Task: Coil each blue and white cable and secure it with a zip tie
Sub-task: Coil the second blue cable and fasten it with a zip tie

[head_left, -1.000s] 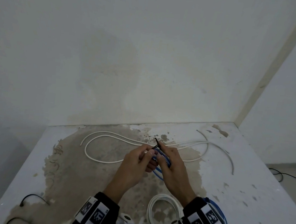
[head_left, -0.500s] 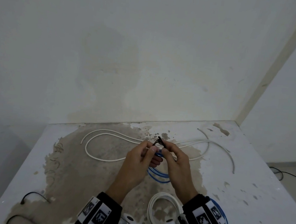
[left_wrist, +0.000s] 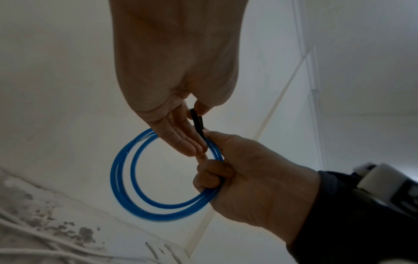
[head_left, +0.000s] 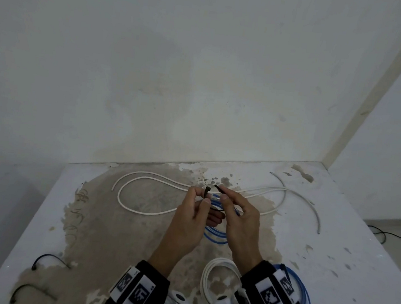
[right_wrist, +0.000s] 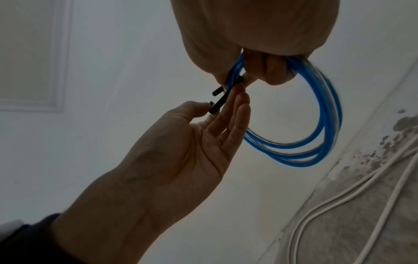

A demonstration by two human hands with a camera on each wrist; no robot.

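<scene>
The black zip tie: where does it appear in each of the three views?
Head: black zip tie, centre, between both hands' fingertips.
Left wrist: centre, below the left hand.
Right wrist: left of centre, above the left palm.
Shared landmark: the blue coil, held by the right hand.

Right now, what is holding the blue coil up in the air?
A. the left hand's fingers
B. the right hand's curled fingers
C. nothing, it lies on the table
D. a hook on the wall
B: the right hand has its fingers curled round the blue coil, while the left hand pinches the black zip tie.
</scene>
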